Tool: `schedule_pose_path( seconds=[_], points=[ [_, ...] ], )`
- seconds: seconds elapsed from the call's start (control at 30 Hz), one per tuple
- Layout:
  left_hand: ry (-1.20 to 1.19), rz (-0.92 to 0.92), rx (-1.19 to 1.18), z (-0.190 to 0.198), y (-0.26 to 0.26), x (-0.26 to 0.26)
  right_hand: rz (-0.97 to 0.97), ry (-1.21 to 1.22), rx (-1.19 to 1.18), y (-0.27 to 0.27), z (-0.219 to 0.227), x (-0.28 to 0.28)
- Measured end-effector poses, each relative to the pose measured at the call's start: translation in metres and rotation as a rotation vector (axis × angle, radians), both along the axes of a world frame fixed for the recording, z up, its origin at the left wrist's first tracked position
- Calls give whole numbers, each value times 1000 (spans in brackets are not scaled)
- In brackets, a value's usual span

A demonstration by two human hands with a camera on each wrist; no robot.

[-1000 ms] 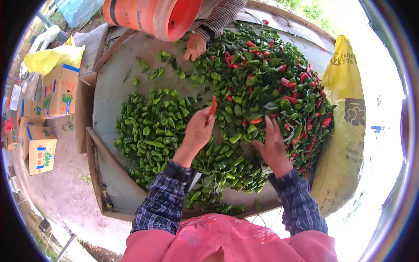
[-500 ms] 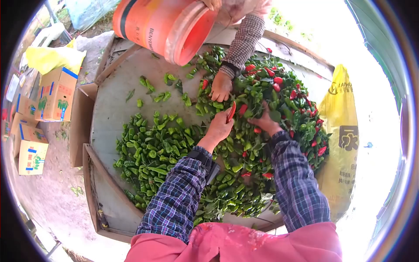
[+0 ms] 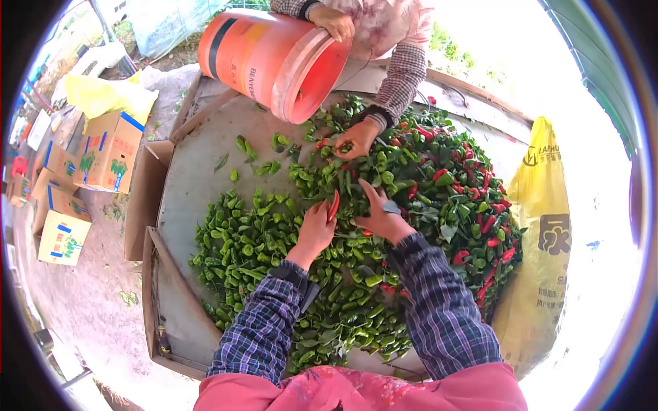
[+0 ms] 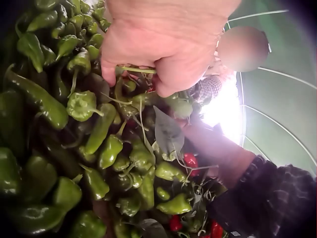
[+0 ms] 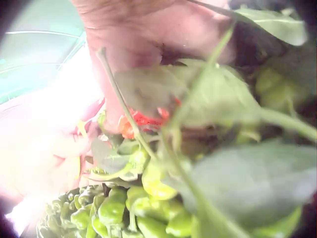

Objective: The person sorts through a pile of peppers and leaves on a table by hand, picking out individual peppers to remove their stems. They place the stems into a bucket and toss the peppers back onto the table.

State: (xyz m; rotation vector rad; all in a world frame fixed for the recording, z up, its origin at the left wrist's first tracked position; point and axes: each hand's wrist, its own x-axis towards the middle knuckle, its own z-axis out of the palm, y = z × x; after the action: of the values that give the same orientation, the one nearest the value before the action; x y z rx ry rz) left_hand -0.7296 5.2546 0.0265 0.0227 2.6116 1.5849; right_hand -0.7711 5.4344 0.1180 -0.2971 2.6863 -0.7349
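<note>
My left hand (image 3: 315, 229) grips a red chili pepper (image 3: 334, 205), whose tip points up past the fingers, above the green peppers. In the left wrist view a green stem (image 4: 136, 70) shows between thumb and fingers of that hand. My right hand (image 3: 382, 218) reaches into the heap of peppers and leaves (image 3: 445, 195) just to the right, thumb and fingers spread apart. A leaf lies over the back of it. In the right wrist view a red pepper (image 5: 143, 121) shows near the thumb, partly hidden by blurred leaves (image 5: 183, 89).
Across the table another person's hand (image 3: 356, 139) holds a green pepper; their other hand (image 3: 332, 22) steadies a tilted orange bucket (image 3: 264, 65). Sorted-looking green peppers (image 3: 236, 246) lie left. A yellow sack (image 3: 545, 233) stands right, cardboard boxes (image 3: 110, 151) on the left ground.
My right hand has moved left, close to my left hand, which keeps the red chili. The other person's hand has come in over the heap and picked up a green pepper; the bucket shows lower.
</note>
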Motion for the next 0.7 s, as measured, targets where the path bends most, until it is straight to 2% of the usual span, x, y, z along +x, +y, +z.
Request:
schedule_pose_path(
  seconds=[0.07,0.13,0.17,0.2,0.3,0.4,0.47,0.53,0.6,0.67,0.7],
  points=[
    [78,-34,-139,1,0,9,73,103,79,12,8,14],
    [88,-33,-179,3,3,19,6,191,25,26,7,23],
    [109,-72,-219,4,3,20,-60,201,97,29,6,20],
    [133,-110,-259,4,3,20,-136,157,145,28,4,12],
    [78,-91,-312,4,4,16,-175,103,185,17,-25,-32],
    [26,-83,-364,-2,1,0,-174,192,142,13,-58,-85],
    [15,-24,-354,-2,0,-16,-69,362,211,15,-72,-113],
    [-34,-8,-347,1,0,-29,-20,334,228,19,-70,-124],
    [-73,16,-333,7,7,-29,34,319,250,24,-62,-121],
    [-96,-78,-404,32,20,-20,6,90,370,30,-36,-86],
    [-74,-119,-397,33,29,-12,-37,124,360,35,-41,-62]
  ],
)
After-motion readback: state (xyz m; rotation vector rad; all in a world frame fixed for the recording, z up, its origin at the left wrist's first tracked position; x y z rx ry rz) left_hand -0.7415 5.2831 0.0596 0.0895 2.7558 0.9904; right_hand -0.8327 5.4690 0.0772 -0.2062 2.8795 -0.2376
